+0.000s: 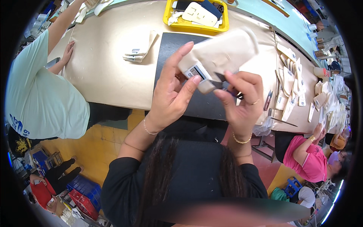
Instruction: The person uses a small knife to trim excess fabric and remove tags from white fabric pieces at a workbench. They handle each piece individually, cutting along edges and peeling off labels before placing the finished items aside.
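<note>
Barcode label [197, 72] on cream piece [223, 51]; blue lettering [17, 123] on pale shirt [49, 94].

Two bare hands [171, 81]. One pair of dark-bladed snips [216, 84]. One cream, round-ended flat bundle [223, 51]. One yellow rectangular plastic tray [194, 28]. One black rectangular mat [210, 104]. Over ten cream, elongated flat pieces [289, 82], overlapping, exact count unclear.

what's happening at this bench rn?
Someone's left hand holds a cream fabric piece above a black mat, thumb at its label. The right hand has small snips, blades close to the piece's labelled end. Similar pieces lie in a small stack to the left and a loose pile to the right.
</note>
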Motion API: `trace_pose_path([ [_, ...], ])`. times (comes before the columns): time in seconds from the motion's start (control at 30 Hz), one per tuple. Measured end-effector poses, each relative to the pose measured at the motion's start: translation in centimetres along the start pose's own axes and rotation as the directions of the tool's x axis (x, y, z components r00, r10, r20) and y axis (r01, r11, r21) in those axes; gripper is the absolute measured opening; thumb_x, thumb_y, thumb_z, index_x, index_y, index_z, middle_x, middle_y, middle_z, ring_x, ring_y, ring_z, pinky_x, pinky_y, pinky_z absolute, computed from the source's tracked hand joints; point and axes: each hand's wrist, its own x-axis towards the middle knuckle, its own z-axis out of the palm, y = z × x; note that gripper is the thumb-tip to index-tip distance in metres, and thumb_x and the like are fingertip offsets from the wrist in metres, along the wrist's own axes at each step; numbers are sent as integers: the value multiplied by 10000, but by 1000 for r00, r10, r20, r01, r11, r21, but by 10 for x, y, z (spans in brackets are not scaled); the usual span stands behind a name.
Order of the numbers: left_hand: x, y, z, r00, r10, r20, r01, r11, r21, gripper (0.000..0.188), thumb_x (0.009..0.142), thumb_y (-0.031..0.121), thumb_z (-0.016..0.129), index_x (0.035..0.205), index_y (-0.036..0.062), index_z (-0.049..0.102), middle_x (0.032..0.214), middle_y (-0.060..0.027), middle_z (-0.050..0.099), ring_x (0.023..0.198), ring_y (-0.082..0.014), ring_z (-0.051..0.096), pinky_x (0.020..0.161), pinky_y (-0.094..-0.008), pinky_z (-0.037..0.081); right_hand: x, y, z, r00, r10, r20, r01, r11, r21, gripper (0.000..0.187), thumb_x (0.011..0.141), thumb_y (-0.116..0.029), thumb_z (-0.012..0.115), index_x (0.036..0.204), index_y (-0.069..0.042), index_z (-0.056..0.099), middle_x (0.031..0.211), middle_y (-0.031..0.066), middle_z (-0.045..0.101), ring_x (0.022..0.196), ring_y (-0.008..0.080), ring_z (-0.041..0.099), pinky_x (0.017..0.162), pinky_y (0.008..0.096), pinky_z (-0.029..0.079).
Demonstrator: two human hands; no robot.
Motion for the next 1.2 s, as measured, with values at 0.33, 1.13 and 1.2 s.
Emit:
trace_pose_path([
  [0.33,-1,11,-7,992,-116,-47,120,987,108,556,831,-33,643,1343,24,433,1059,-83,619,912,-118,586,824,-260,479,28,-3,-18,996,2,95,3,998,-61,371,685,-34,794,1038,-57,685,909,46,571,675,82,512,567,201,430],
  [1.13,4,-9,-7,884,465,45,-426,765,483,415,703,-113,688,1088,36,643,1044,-106,674,862,-189,602,763,-275,481,-3,1,6,990,108,-89,-98,989,110,265,717,-27,783,967,-38,696,882,45,570,713,97,521,604,211,431],
  [1.2,3,-5,-14,857,506,97,-439,619,651,385,684,-120,685,1034,40,667,1053,-100,679,845,-203,606,738,-275,483,-6,2,3,978,177,-113,-151,966,212,266,726,-36,780,975,-27,687,902,46,565,720,85,507,623,199,420],
])
